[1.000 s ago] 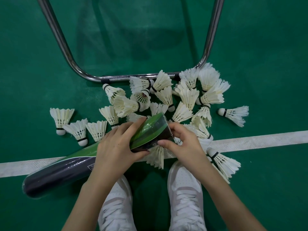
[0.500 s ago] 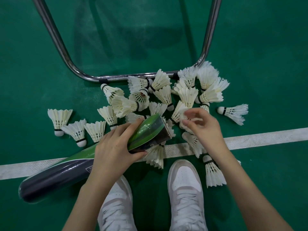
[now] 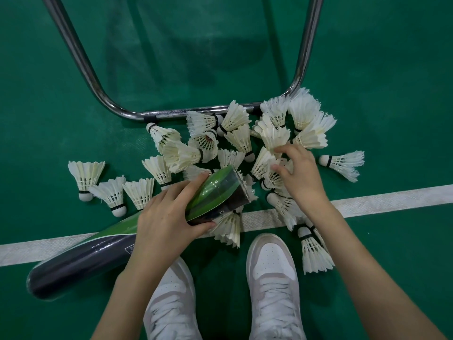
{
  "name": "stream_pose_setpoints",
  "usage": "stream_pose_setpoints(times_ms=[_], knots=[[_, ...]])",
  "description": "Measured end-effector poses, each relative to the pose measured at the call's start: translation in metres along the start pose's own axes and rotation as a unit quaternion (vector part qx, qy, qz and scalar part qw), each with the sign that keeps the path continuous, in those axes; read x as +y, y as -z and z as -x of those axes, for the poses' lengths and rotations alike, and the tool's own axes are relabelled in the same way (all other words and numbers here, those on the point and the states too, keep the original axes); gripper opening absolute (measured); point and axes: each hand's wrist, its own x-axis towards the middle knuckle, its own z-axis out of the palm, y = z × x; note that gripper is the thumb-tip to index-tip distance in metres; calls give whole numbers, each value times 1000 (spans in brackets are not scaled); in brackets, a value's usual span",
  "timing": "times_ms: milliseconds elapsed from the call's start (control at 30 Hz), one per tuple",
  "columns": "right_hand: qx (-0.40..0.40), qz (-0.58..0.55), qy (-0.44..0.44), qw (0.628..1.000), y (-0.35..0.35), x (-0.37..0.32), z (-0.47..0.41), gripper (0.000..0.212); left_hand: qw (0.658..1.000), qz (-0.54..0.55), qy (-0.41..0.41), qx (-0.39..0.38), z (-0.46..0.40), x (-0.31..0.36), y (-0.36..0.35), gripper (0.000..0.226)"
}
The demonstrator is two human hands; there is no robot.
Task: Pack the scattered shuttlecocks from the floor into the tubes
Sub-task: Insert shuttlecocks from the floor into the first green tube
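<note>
The person's left hand [image 3: 166, 217] is wrapping its grip around the upper end of a long green-and-black cardboard shuttlecock tube [image 3: 117, 239], thumb below and fingers over the top, holding it slanted with the open mouth [image 3: 239, 190] pointing up and right toward the pile. The capped far end is lying low at the left, near the white court line [image 3: 367, 204]. How many shuttlecocks are already inside cannot be told; the mouth is showing only a dark interior.

The right hand [image 3: 299, 177] is reaching into the heap of white feathered shuttlecocks [image 3: 245, 143] on the green court floor [image 3: 392, 69], fingers curled and pressing among the feathers beside one cream-feathered shuttlecock [image 3: 274, 137]; whether its grip is actually closing on one cannot be told.

The shuttlecocks are likely to be very light and fragile: the feather skirts are probably crushing or splaying easily, so the rounded cork base looks the safer place to pinch. Most are lying clustered against a bent chrome tube frame [image 3: 103, 99], with several more strung out at the left and right and by the white sneakers [image 3: 272, 278].
</note>
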Motion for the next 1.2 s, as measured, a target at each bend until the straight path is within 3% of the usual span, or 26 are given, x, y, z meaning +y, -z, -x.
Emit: stream_pose_setpoints(times_ms=[167, 367, 467, 700, 867, 1033, 1133, 1200], knots=[[60, 18, 52, 997, -3, 4, 30, 20, 1000, 0, 3, -1, 1, 1, 0, 91], [-15, 92, 58, 994, -13, 4, 52, 31, 1000, 4, 5, -5, 1, 2, 1, 91], [13, 80, 59, 995, -15, 7, 51, 17, 1000, 3, 3, -2, 2, 3, 2, 91], [59, -41, 20, 997, -1, -14, 48, 18, 1000, -3, -7, 6, 1, 3, 0, 91], [62, -183, -9, 981, 21, -46, 52, 5, 1000, -8, -5, 10, 2, 3, 1, 90], [-31, -285, -36, 957, 20, -67, 64, 3, 1000, -8, -5, 10, 3, 4, 1, 90], [-80, -306, -23, 948, 10, -72, 73, 19, 1000, -1, -2, 7, 3, 3, 2, 91], [-105, -330, -17, 938, 7, -74, 76, 8, 1000, 2, 2, 6, 2, 2, 2, 91]])
